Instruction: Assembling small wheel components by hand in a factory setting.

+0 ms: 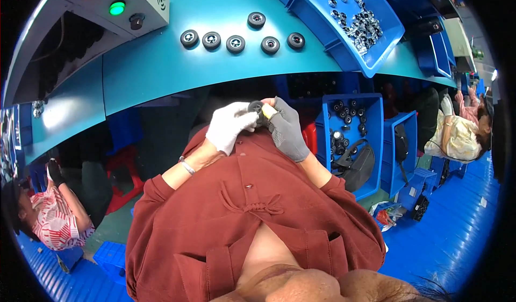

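Close in front of my body, both gloved hands meet around one small black toy wheel [255, 108]. My left hand [231, 126], in a white glove, pinches the wheel from its left side. On the other side my right hand [287, 130], in a grey glove, has its fingers closed at the wheel, with yellow [269, 111] showing at the thumb or fingertip. Part of the wheel is hidden by the fingers. Beyond the hands, several similar black wheels [235, 44] with silvery hubs lie on the teal table [156, 71].
A blue tray [392, 38] of shiny chrome parts [363, 30] stands at the table's far right. Right of me, a blue bin [379, 141] holds wheels and a black bag [357, 167]. A grey box [153, 6] with red and green lights is far left. People sit at both sides.
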Tool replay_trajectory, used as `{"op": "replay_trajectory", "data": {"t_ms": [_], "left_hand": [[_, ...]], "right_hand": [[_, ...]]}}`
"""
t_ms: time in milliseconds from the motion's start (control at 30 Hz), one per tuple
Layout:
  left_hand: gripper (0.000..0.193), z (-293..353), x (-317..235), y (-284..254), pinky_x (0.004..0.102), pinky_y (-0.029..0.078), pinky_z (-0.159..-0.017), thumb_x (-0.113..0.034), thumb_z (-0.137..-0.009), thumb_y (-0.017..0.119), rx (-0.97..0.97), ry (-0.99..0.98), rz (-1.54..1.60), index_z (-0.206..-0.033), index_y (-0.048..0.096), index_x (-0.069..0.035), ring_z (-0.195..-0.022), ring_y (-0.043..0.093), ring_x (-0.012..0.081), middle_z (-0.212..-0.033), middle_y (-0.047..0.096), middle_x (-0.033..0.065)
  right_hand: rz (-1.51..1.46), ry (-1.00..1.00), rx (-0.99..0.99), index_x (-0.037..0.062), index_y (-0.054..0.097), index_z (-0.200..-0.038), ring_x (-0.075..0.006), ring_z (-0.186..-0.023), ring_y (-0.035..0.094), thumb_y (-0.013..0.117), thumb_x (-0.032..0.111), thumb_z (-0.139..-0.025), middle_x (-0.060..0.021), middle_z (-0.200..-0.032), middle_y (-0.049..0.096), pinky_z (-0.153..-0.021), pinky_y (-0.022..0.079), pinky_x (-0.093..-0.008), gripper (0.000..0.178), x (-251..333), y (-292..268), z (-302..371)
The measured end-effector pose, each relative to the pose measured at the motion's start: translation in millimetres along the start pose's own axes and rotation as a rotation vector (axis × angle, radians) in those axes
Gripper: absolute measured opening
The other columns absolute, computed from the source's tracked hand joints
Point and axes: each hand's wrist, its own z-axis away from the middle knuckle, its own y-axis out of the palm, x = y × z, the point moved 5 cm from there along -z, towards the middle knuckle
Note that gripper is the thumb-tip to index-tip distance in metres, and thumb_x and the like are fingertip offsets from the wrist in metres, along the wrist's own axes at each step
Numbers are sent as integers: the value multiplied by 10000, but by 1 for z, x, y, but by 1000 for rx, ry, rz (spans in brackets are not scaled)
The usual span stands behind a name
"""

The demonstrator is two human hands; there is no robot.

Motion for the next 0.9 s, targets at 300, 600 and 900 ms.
{"op": "replay_trajectory", "data": {"t_ms": [300,600,900], "left_hand": [[205,-1,12,-2,297,537,-686,-126,-977,651,5,-98,299,-1100,653,38,-764,632,155,-941,661,91],[179,3,8,2,268,550,-677,-129,-956,679,109,-177,297,-1011,679,41,-718,658,148,-890,690,104],[179,1,17,0,272,555,-689,-119,-956,674,120,-175,279,-1018,668,48,-724,665,155,-865,682,110]], "right_hand": [[172,-10,90,-23,588,-1295,-63,-980,571,519,97,-1018,-3,-1074,647,-886,468,-236,310,14,1,6],[-273,256,289,2,612,-1280,-105,-1042,590,576,53,-962,-5,-1203,582,-910,470,-246,324,2,6,2],[32,-23,354,13,649,-1199,-96,-1016,580,647,163,-933,10,-1212,542,-877,462,-233,306,2,-1,-8]]}}
